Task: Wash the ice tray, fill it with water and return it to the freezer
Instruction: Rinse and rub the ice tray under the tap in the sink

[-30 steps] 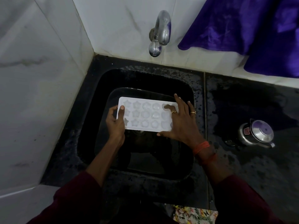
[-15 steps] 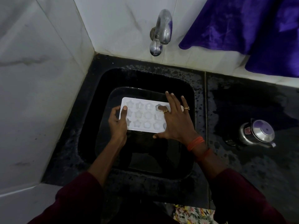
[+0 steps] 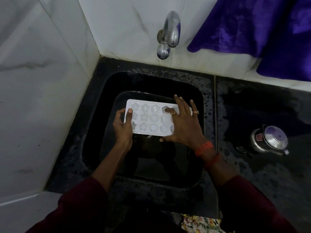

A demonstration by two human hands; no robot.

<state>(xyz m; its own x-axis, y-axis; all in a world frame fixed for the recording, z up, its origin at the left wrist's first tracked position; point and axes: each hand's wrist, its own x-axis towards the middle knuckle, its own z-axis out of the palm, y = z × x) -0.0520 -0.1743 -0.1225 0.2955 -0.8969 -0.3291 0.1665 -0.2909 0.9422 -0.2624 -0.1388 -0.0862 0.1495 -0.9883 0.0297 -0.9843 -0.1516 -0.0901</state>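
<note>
A white ice tray (image 3: 151, 118) with star-shaped and round moulds sits level, open side up, over the middle of a black sink (image 3: 193, 91). My left hand (image 3: 123, 126) grips its left short edge, thumb lying on top of the rim and the other fingers curled underneath. My right hand (image 3: 183, 125) lies spread across the tray's right end. Its fingers are mostly straight and clasp nothing, and the index fingertip is bent down into one mould of the far row.

I judge this to be the washing step, rubbing each mould clean. To do it well, I should hold the left edge firmly so the tray does not tip. I should work the fingertip round every point of the stars (corners trap residue) and go row by row so none is skipped.

A steel tap (image 3: 169, 32) juts from the wall above the sink's far rim. I see no water coming from it, so a rinse there seems due. To the right, on the wet black surface (image 3: 252, 106), a small steel kettle (image 3: 269, 140) stands well apart from the sink. A purple cloth (image 3: 260, 26) hangs at top right.
</note>
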